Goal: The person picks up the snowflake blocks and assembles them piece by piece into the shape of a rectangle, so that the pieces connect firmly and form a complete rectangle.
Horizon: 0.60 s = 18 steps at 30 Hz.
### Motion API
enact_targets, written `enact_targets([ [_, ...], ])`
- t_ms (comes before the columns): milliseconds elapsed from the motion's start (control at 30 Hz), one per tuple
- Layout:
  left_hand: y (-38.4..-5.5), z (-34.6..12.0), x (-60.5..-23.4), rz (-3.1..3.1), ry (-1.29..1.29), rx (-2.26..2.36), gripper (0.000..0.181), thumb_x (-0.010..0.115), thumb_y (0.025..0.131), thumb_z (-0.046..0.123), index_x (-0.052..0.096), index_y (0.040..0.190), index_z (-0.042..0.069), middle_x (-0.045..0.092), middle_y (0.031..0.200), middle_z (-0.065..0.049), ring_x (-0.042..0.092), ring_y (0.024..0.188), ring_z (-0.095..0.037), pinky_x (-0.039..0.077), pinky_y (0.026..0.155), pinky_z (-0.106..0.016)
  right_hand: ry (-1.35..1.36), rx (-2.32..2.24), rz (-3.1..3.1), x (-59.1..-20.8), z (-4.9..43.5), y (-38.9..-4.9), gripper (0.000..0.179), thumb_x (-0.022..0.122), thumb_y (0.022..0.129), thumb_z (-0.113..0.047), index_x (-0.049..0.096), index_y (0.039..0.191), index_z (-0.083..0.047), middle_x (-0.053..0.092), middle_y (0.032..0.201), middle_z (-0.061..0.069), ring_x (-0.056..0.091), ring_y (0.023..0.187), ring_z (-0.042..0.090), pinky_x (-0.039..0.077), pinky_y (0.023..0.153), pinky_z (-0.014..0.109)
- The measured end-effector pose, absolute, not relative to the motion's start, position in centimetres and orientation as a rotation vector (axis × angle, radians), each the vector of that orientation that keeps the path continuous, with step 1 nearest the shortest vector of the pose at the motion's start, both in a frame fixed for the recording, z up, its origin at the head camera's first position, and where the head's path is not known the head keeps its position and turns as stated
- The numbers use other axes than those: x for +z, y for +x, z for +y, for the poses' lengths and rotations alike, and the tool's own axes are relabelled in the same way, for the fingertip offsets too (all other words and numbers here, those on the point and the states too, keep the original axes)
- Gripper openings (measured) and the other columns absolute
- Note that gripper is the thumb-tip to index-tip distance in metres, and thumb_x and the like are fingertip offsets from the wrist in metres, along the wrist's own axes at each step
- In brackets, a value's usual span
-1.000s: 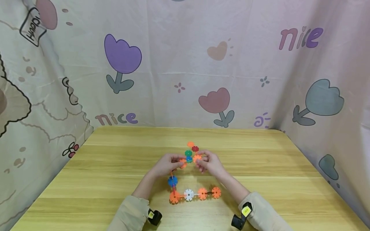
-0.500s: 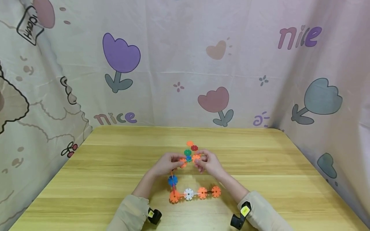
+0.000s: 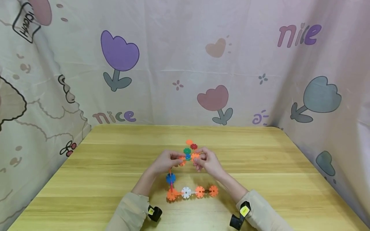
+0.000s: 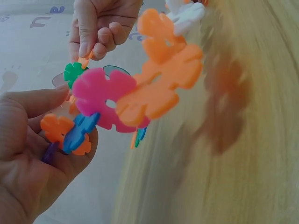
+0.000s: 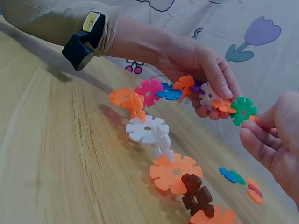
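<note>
A chain of interlocking snowflake discs (image 3: 186, 192) bends over the table in several colours. My left hand (image 3: 166, 162) holds it near its far end, thumb over an orange disc (image 5: 224, 106) beside a green disc (image 5: 243, 111). Blue (image 4: 80, 133) and pink discs (image 4: 105, 98) hang from that hand toward the table. My right hand (image 3: 209, 162) pinches another orange disc (image 3: 195, 156) against the green one's edge. In the right wrist view only a sliver of that orange disc shows; whether its slot is fully seated I cannot tell.
Loose discs lie on the table beyond the hands: green (image 3: 187, 150), blue, red (image 3: 194, 146) and orange (image 3: 189, 141). The chain's near row ends in an orange disc (image 3: 213, 191). A patterned curtain (image 3: 162, 64) stands behind the wooden table (image 3: 115, 138).
Both hands keep their grips in nearly the same place. The chain's near row has shifted slightly left. The head view has tilted a little.
</note>
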State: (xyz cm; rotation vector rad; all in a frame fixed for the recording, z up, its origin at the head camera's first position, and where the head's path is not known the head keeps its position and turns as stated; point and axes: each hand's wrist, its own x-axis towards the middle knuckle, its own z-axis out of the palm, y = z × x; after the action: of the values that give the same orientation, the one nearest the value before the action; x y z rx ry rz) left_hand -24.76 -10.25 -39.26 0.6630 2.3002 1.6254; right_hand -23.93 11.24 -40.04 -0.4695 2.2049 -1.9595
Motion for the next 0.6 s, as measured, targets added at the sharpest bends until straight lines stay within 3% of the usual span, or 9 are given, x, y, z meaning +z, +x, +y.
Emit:
enact_targets([
  [133, -24.8, -10.2, -39.3, 2.305, 0.69, 1.637, 0.028, 0.057, 0.09, 0.007, 0.062, 0.115, -0.006, 0.066, 0.081, -0.011, 0.038, 0.051, -0.013, 0.035, 0.045, -0.023, -0.483, -1.963, 2.227, -39.8, 10.9, -23.8, 0.026, 0.057, 0.088, 0.005, 0.049, 0.112, 0.008, 0.062, 0.072, 0.013, 0.057, 0.055, 0.015, 0.052, 0.054, 0.029],
  [367, -25.0, -10.5, -39.7, 2.309, 0.773, 1.633, 0.029, 0.059, 0.089, 0.006, 0.06, 0.114, -0.009, 0.064, 0.08, -0.008, 0.05, 0.062, -0.023, 0.044, 0.053, -0.027, -0.478, -1.938, 2.23, -39.8, 10.7, -23.7, 0.03, 0.057, 0.088, 0.004, 0.047, 0.116, 0.009, 0.062, 0.074, 0.015, 0.057, 0.057, 0.016, 0.053, 0.056, 0.03],
  [500, -25.0, -10.6, -40.1, 2.271, 0.786, 1.602, 0.034, 0.06, 0.089, 0.01, 0.057, 0.118, -0.009, 0.061, 0.08, -0.016, 0.048, 0.062, -0.021, 0.042, 0.053, -0.026, -0.477, -1.94, 2.205, -40.1, 10.9, -23.8, 0.035, 0.057, 0.089, 0.002, 0.046, 0.121, 0.009, 0.06, 0.078, 0.023, 0.057, 0.058, 0.016, 0.053, 0.057, 0.031],
  [600, -24.9, -10.7, -40.3, 2.256, 0.786, 1.547, 0.038, 0.059, 0.091, 0.014, 0.055, 0.123, -0.005, 0.062, 0.093, -0.02, 0.053, 0.07, -0.019, 0.045, 0.061, -0.026, -0.492, -1.916, 2.213, -40.5, 11.0, -23.9, 0.036, 0.057, 0.09, 0.0, 0.047, 0.124, 0.008, 0.058, 0.083, 0.029, 0.057, 0.06, 0.015, 0.053, 0.058, 0.03],
])
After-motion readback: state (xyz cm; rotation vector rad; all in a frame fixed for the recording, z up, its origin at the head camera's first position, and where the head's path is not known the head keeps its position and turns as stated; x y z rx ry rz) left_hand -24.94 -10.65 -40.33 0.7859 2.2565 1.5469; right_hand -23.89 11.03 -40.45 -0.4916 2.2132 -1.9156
